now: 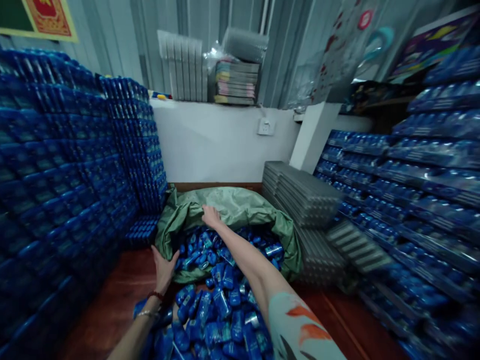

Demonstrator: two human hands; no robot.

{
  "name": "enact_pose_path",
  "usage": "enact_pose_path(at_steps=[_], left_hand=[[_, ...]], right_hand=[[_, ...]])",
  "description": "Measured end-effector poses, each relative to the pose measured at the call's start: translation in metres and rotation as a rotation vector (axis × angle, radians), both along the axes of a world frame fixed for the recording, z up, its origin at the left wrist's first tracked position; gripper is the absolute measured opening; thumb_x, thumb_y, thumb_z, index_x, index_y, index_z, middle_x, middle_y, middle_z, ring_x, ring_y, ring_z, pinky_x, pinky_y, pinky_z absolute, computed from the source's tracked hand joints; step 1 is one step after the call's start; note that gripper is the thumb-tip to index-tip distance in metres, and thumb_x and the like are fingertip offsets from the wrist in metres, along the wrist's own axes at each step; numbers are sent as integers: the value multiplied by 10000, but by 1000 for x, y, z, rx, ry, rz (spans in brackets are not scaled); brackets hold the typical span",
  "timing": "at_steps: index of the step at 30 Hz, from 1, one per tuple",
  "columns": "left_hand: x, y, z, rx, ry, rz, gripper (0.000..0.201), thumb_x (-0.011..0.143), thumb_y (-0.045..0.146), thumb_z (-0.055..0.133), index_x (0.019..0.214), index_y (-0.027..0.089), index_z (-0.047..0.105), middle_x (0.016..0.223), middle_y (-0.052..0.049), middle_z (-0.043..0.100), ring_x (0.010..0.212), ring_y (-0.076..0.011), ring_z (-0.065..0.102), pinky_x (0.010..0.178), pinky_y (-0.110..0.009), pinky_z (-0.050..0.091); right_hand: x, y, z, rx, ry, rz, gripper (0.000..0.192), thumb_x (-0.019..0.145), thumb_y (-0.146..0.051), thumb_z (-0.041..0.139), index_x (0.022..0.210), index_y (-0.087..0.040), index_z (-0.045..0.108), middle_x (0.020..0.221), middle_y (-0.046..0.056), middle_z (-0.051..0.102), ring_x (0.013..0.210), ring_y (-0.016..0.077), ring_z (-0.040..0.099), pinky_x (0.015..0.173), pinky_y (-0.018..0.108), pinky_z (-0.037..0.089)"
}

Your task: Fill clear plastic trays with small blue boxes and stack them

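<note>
A green woven sack (pixel 232 200) lies on its side with its mouth facing me. Small blue-wrapped bottles (pixel 202 250) fill it, and more blue bottles (pixel 219 300) are heaped in front of the opening. My right hand (pixel 212 216) reaches over the bottles, fingers closed on the sack's upper rim. At the lower left of the mouth is my left hand (pixel 165 270), thumb and fingers spread apart around the sack's edge. A dark red bracelet and a beaded one circle that wrist.
Tall stacks of blue packs (pixel 67 175) line the left side. On the right rise more blue packs (pixel 420 190), beside piled grey plastic trays (pixel 307 195). A white ledge (pixel 221 140) with a wall socket (pixel 266 126) stands behind; the floor (pixel 116 290) is reddish brown.
</note>
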State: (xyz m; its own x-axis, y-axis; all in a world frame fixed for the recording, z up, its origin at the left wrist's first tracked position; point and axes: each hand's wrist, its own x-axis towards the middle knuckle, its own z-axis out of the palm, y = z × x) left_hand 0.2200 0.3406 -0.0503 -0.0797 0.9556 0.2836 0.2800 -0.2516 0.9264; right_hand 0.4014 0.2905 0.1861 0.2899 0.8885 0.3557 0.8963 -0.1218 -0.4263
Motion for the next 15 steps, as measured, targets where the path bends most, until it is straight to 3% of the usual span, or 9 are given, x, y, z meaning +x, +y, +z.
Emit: enact_pose_path(at_steps=[3,5,6,8,9,11,13,15], left_hand=[[10,2,28,-19,38,25,1153,650,416,722,1462,103,-33,1514,-209,157,1396,-313,184,1142,-427,182],[29,5,66,107,53,19,1112,672,404,706,1465,101,-11,1531,-194,95,1411,-301,125,1153,-414,149],[41,9,86,192,58,26,1066,693,387,686,1466,95,12,1536,-188,76,1418,-293,89,1159,-413,120],[69,22,123,333,69,-43,985,739,347,643,1470,106,27,1539,-165,96,1421,-264,97,1163,-390,126],[82,29,137,373,70,-93,975,749,342,635,1472,112,23,1542,-155,90,1421,-259,104,1162,-379,142],[106,44,149,356,86,-174,939,762,336,619,1474,108,49,1540,-153,109,1416,-268,131,1152,-377,187],[122,54,143,285,138,-269,874,777,311,593,1473,114,103,1525,-152,186,1401,-278,194,1136,-395,233],[127,61,126,225,224,-353,806,772,255,577,1464,138,180,1512,-139,237,1385,-288,241,1124,-420,257]], right_hand=[[18,28,79,201,146,-18,237,881,-343,560,984,-137,618,985,39,648,888,165,619,810,373,504],[44,38,137,358,227,-18,125,869,-178,534,919,-128,637,868,-7,651,872,124,593,832,296,474],[60,40,161,435,266,-31,170,858,-109,480,915,-126,640,831,-22,643,858,101,574,840,261,455],[96,35,187,571,341,-64,285,822,-37,374,939,-102,624,808,-34,620,805,72,547,820,225,441],[115,28,189,668,411,-104,301,792,-28,355,923,-94,618,774,-35,606,749,67,541,783,216,447],[153,7,174,783,508,-183,330,745,-37,327,926,-109,594,713,-43,566,661,69,531,704,211,460],[185,-16,139,807,574,-249,266,713,-91,359,846,-143,583,627,-59,522,590,86,522,632,223,468],[207,-33,96,785,656,-310,158,659,-156,418,713,-180,565,537,-73,483,536,105,513,575,234,469]])
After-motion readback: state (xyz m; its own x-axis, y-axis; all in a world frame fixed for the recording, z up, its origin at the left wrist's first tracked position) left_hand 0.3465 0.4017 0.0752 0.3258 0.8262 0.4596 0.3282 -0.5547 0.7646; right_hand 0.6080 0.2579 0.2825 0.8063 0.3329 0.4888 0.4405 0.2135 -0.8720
